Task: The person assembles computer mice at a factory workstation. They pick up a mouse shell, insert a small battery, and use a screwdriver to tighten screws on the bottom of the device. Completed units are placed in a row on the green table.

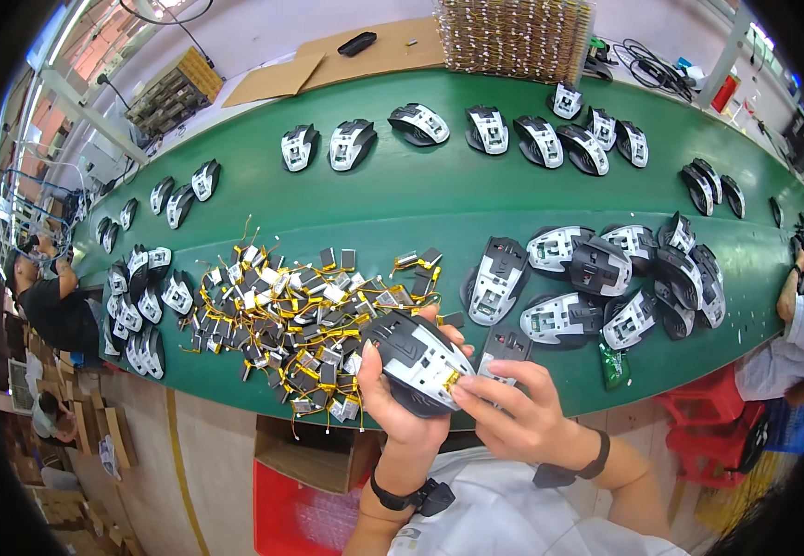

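A partly assembled black and white computer mouse (411, 357) lies across my left hand (392, 408), whose fingers wrap round its sides. At the opening in its white part sits a small yellow-taped battery (452, 381). The bent fingertips of my right hand (522, 412) are together at this battery; part of it is hidden by them. Left of the mouse spreads a heap of small grey and silver batteries (281, 320) with yellow tape and thin wires. A dark grey mouse cover (506, 347) lies on the bench just beyond my right hand.
More open mice (564, 315) cluster on the green bench (402, 199) at right; others form a row (485, 130) farther off and a group (147, 287) at left. A dense rack (513, 42) stands at the back. Co-workers sit at both ends (50, 301). Below is a red crate (277, 505).
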Demonstrator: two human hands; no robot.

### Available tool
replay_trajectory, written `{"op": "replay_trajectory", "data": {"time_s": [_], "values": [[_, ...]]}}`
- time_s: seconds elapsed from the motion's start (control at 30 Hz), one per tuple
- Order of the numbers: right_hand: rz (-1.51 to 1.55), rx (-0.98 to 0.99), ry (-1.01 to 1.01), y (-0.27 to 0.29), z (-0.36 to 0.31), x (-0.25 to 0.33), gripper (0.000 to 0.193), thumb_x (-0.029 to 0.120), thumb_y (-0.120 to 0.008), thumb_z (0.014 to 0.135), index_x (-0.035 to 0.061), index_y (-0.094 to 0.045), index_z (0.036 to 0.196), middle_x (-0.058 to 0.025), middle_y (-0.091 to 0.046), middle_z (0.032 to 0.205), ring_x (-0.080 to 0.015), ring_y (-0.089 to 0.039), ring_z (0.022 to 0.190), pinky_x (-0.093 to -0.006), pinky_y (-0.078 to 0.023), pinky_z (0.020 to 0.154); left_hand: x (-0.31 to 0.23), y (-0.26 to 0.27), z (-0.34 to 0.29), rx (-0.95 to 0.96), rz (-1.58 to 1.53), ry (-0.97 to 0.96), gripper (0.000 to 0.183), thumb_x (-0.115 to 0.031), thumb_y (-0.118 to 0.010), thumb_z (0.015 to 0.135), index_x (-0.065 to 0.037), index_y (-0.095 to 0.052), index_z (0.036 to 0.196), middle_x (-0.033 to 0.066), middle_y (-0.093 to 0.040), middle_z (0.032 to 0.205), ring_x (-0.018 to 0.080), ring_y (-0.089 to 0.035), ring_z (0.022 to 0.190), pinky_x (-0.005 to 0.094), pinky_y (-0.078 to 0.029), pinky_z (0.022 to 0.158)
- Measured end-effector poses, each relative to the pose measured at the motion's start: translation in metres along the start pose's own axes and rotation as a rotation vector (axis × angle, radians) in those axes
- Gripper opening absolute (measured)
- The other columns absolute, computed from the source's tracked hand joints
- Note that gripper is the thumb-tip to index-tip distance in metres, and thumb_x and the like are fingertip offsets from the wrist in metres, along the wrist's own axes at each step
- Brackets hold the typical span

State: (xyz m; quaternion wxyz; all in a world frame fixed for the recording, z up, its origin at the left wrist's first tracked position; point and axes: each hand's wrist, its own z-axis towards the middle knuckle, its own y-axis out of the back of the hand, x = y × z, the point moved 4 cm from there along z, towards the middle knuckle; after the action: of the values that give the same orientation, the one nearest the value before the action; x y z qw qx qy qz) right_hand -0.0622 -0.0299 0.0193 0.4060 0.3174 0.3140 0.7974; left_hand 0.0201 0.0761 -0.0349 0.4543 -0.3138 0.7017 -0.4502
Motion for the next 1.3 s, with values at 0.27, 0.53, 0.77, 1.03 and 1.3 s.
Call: {"op": "replay_trajectory", "data": {"time_s": [0.27,0.53,0.77,1.03,1.3], "values": [[0.013,-0.091,-0.024,0.009,0.003,-0.01,0.029,0.003,-0.069,0.064,0.0108,-0.069,0.092,-0.0061,-0.059,0.104,-0.0265,-0.055,0.102,-0.0361,-0.048,0.076,0.011,-0.01,-0.002,0.091,0.074,0.034,0.072,-0.056,-0.035,0.094,0.006,-0.049,0.129,0.0212,-0.064,0.101,0.03,-0.063,0.09,0.0394,-0.052,0.081],[0.632,-0.047,-0.411,0.015,0.0,-0.029,0.036,-0.001,-0.064,0.073,0.0028,-0.064,0.109,-0.0171,-0.058,0.114,-0.0279,-0.06,0.099,-0.0366,-0.05,0.085,0.002,-0.004,0.005,0.197,0.068,0.108,0.084,-0.065,-0.035,0.091,0.01,-0.048,0.127,0.022,-0.064,0.097,0.0294,-0.062,0.089,0.0377,-0.052,0.074],[0.691,0.216,-0.487,0.021,0.017,-0.029,0.083,0.031,-0.08,0.077,-0.0019,-0.037,0.141,-0.0221,-0.048,0.133,-0.0352,-0.053,0.118,-0.0389,-0.047,0.095,0.013,-0.023,0.0,0.295,0.535,-0.115,0.086,-0.067,-0.045,0.086,0.004,-0.042,0.135,0.0215,-0.048,0.136,0.0267,-0.053,0.118,0.0376,-0.046,0.096],[0.011,0.056,-0.546,0.12,0.08,-0.169,0.058,0.04,-0.078,0.075,0.0031,-0.062,0.117,-0.019,-0.069,0.09,-0.0321,-0.066,0.076,-0.0418,-0.053,0.068,-0.002,-0.037,-0.003,0.51,1.002,-0.08,0.082,-0.037,-0.061,0.088,0.0,-0.021,0.149,0.019,-0.038,0.146,0.0322,-0.039,0.134,0.0442,-0.034,0.107],[-0.836,0.569,-1.229,0.184,-0.005,-0.411,0.055,0.045,-0.067,0.077,0.004,-0.069,0.114,-0.0191,-0.066,0.119,-0.0321,-0.065,0.109,-0.0427,-0.051,0.088,0.004,0.035,0.023,0.452,1.084,0.058,0.064,-0.019,-0.068,0.089,-0.003,-0.035,0.143,0.0143,-0.047,0.136,0.0269,-0.052,0.123,0.0299,-0.047,0.098]]}}
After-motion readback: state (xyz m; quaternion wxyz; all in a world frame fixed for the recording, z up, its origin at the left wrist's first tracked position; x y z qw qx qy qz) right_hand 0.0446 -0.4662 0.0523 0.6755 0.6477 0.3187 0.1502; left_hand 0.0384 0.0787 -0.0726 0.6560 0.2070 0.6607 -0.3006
